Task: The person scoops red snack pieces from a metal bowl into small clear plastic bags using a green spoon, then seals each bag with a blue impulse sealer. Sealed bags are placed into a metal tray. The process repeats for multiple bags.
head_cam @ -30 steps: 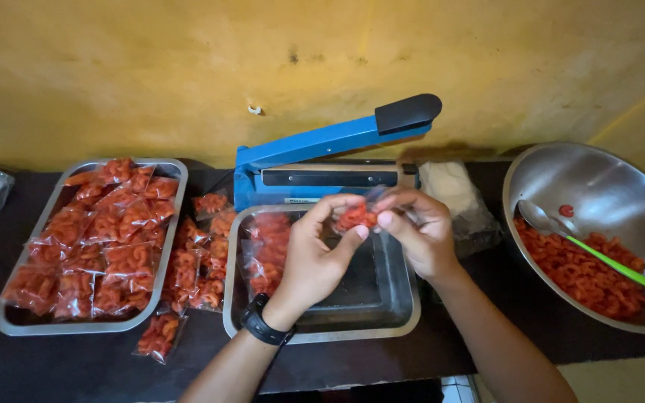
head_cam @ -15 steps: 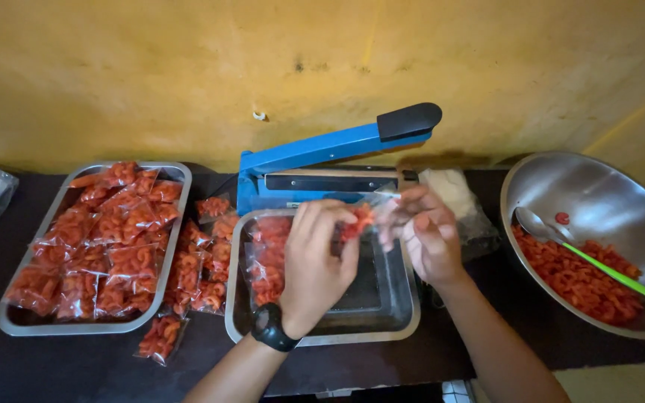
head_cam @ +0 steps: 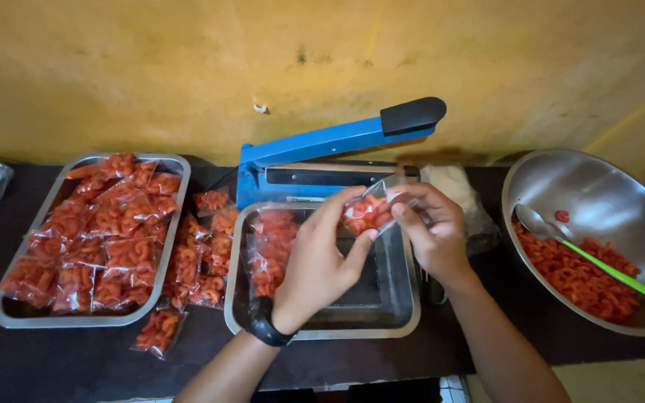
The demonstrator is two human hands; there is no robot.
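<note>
Small clear bag (head_cam: 367, 214) of red ring snacks sits pinched betw. both hands, left hand (head_cam: 322, 261) gripping its lower side, right hand (head_cam: 431, 231) gripping the top edge, above the middle steel tray (head_cam: 404, 317) & just in front of the blue heat sealer (head_cam: 322, 153). Bag is transparent, part-filled, crumpled at top. On the desk (head_cam: 54, 358): 2 trays, 1 steel bowl (head_cam: 606, 198) w/ 1 green-handled spoon (head_cam: 587, 254); filled packs in the left tray (head_cam: 9, 313) too many to count.

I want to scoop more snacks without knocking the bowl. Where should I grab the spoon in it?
Take the spoon by its green handle, near the free end at the lower right of the steel bowl, probably coming from the right hand side. The handle lies slanted on the red snacks, while the metal scoop end points up-left toward the bowl's middle.
</note>
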